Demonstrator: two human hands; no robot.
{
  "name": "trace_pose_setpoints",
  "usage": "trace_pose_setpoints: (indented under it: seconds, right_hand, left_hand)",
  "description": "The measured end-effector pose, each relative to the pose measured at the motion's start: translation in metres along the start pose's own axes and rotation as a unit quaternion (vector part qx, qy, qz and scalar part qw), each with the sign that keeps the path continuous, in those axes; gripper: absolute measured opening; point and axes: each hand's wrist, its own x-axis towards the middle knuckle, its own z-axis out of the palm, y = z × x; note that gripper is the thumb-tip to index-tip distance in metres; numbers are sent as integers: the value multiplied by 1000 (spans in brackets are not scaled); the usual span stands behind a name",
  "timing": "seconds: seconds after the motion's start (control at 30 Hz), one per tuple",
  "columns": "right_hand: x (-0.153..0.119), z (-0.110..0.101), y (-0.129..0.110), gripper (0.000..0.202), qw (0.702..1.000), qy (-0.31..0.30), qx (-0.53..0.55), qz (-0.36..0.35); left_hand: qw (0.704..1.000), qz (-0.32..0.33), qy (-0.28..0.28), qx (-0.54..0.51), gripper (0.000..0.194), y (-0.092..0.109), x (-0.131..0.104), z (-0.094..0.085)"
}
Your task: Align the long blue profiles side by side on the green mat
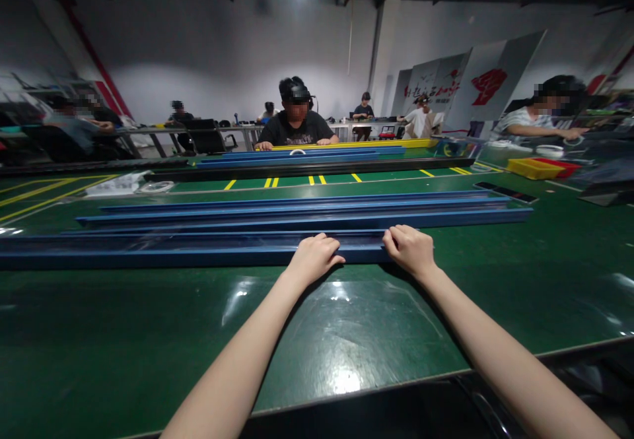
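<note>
A long blue channel (198, 256) lies across the green table (148, 333), nearest to me, running out of view at the left. My left hand (317, 255) is closed over its front wall right of the frame's middle, the thumb along the near side. At the channel's right end my right hand (410, 249) is closed round the wall, fingers curled over the top edge. Just beyond lie more blue channels (446, 218), roughly parallel to it. Clear film or a strip seems to lie inside the near channel; its details are blurred.
Farther back are a long black bar (347, 168), more blue strips and a yellow bar (416, 142), where a person (297, 125) sits. A phone (505, 192), yellow tray (535, 168) and red tray (562, 167) are at the right. White packets (113, 185) lie at the left.
</note>
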Motion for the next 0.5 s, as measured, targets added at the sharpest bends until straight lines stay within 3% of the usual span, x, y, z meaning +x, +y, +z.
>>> trace_pose_setpoints:
  seconds: [0.5]
  right_hand:
    - [2, 8, 3, 42, 1000, -16, -6, 12]
  left_hand:
    - [1000, -17, -9, 8, 27, 3, 0, -2]
